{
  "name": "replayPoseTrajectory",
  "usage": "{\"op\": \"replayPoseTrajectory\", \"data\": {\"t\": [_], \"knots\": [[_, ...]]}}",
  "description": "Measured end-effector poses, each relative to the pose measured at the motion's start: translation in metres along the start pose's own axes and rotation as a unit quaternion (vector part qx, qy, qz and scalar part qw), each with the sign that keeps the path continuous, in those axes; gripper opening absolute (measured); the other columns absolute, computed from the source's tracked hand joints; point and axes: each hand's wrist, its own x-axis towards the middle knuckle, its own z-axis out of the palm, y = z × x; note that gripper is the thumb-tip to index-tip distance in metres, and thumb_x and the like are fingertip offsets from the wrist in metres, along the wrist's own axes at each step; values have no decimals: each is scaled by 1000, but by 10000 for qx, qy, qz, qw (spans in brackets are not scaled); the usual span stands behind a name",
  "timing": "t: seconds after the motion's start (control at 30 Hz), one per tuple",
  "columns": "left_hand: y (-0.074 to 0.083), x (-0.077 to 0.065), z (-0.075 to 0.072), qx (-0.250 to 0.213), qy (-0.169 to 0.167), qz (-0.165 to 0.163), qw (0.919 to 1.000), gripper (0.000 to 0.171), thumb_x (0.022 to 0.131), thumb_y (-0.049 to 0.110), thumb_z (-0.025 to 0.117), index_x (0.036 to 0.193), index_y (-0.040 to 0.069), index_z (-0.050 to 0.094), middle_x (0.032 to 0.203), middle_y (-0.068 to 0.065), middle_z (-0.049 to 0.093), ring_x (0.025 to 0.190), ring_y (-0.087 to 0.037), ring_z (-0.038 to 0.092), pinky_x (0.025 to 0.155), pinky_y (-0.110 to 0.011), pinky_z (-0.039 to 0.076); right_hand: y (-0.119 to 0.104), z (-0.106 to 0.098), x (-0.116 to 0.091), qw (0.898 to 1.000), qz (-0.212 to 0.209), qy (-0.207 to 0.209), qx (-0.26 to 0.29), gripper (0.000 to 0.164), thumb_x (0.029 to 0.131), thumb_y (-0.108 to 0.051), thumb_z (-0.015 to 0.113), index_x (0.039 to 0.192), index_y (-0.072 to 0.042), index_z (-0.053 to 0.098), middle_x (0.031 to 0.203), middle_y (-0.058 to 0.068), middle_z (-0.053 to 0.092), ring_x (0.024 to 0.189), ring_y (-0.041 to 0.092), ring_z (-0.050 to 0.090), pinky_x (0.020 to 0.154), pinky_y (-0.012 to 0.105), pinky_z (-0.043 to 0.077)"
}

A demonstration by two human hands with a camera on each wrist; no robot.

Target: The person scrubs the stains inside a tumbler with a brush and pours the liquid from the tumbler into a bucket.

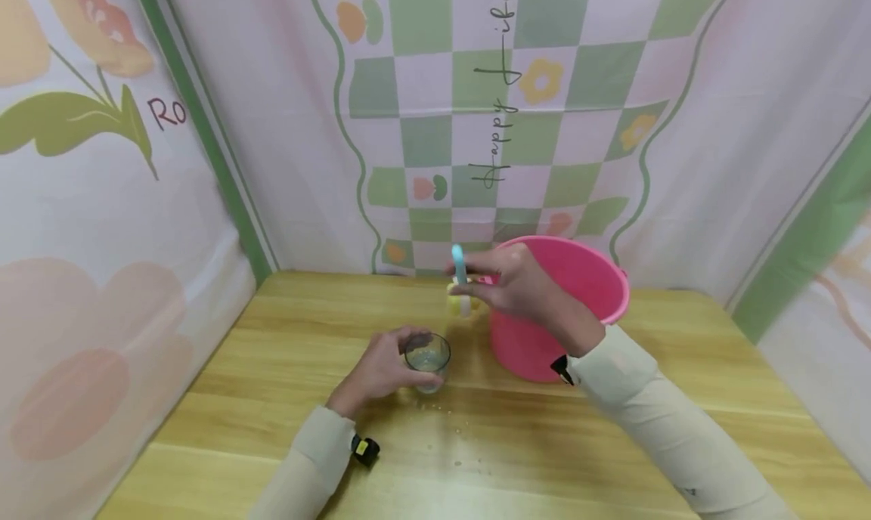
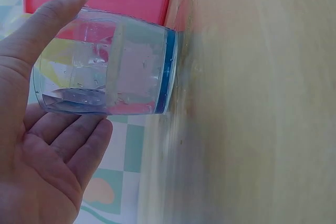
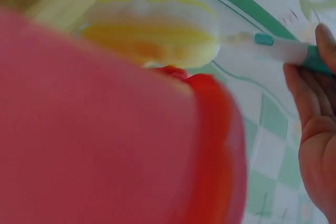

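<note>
My left hand (image 1: 382, 367) holds a clear drinking glass (image 1: 429, 363) upright at the tabletop, thumb on one side and fingers on the other. Some water seems to lie inside, and drops cling to its wall; the left wrist view shows a blue tint at its base (image 2: 167, 72). Beyond the glass, my right hand (image 1: 516, 280) pinches the teal-and-white handle of a sponge bottle brush (image 1: 459, 261). In the right wrist view its yellow and white sponge head (image 3: 152, 35) is blurred. The brush hangs in the air, its head pointing down, beside the bucket and apart from the glass.
A pink bucket (image 1: 520, 346) stands on the wooden table (image 1: 313, 316) under my right forearm; its inside is mostly hidden. Water drops (image 1: 458, 463) dot the wood in front of the glass. A patterned curtain (image 1: 422, 142) hangs behind the table's far edge.
</note>
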Motion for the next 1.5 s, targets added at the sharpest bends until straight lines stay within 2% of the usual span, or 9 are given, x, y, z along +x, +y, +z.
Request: {"op": "replayPoseTrajectory", "data": {"t": [0.27, 0.4, 0.5, 0.63, 0.77, 0.9, 1.2, 1.37, 1.5], "knots": [[0, 0, -2, 74, 4, 16, 10000, 83, 71, 40, 99, 141, 13, 63, 127, -5, 74, 110, -19, 71, 94, -35, 60, -6, 14, -51, 9682, -1360, -1497, -1474, 42, 82, 18, 73, 111, -13, 72, 101, -6, 78, 86, 9, 77, 75, 19, 62], [-2, 0, -1, 46, -11, -13, 10000, 82, 71, 37, 99, 141, 13, 63, 127, -4, 74, 110, -18, 71, 93, -33, 60, 1, 26, -82, 9307, -2267, -1687, -2322, 44, 78, 8, 79, 119, -8, 76, 114, 4, 81, 98, 16, 80, 81, 24, 62], [-3, -1, 1, 7, -29, -43, 10000, 81, 71, 34, 99, 141, 14, 63, 130, -5, 73, 112, -19, 71, 94, -32, 60, 5, 36, -101, 8997, -2783, -1873, -2792, 30, 93, 1, 69, 120, -9, 77, 116, 5, 81, 105, 15, 79, 87, 25, 62], [-4, -2, 1, -9, -22, -53, 10000, 81, 71, 33, 100, 141, 15, 63, 131, -5, 74, 112, -19, 71, 94, -33, 60, 7, 50, -118, 8693, -3100, -2121, -3214, 34, 106, -1, 46, 118, -13, 75, 116, 0, 81, 107, 11, 77, 85, 22, 62], [-4, -1, 1, -36, 28, -62, 10000, 80, 71, 34, 100, 140, 15, 64, 131, -5, 74, 113, -19, 71, 96, -35, 60, 2, 60, -127, 8607, -3047, -2367, -3322, 25, 97, -6, 61, 115, -16, 74, 115, -4, 80, 108, 9, 76, 80, 19, 61], [-3, 0, 1, -28, 74, -76, 9999, 81, 70, 36, 100, 140, 14, 64, 132, -5, 73, 115, -20, 71, 98, -37, 59, -6, 69, -130, 8657, -2746, -2605, -3276, 29, 83, -11, 80, 111, -17, 74, 114, -4, 80, 107, 9, 76, 84, 19, 61], [-3, 2, 2, -30, 109, 45, 9999, 81, 70, 38, 100, 139, 13, 65, 131, -6, 74, 115, -21, 72, 98, -40, 60, -22, 83, -140, 8707, -2141, -2611, -3575, 26, 82, -10, 82, 105, -18, 74, 112, -6, 80, 106, 7, 75, 78, 16, 60], [-2, 2, 2, -47, 84, 0, 10000, 80, 70, 34, 100, 139, 14, 65, 128, -5, 75, 110, -19, 72, 95, -37, 61, -37, 70, -135, 9027, -1303, -2545, -3215, 37, 84, -4, 78, 120, -13, 75, 123, 2, 79, 114, 16, 75, 85, 24, 62], [-2, 2, 3, -118, 85, -29, 9999, 80, 70, 34, 100, 139, 15, 65, 127, -4, 75, 110, -17, 72, 95, -35, 60, -48, 48, -119, 9347, -571, -1919, -2938, 47, 83, -7, 81, 129, -5, 73, 130, 13, 76, 120, 27, 74, 95, 36, 62]]}}
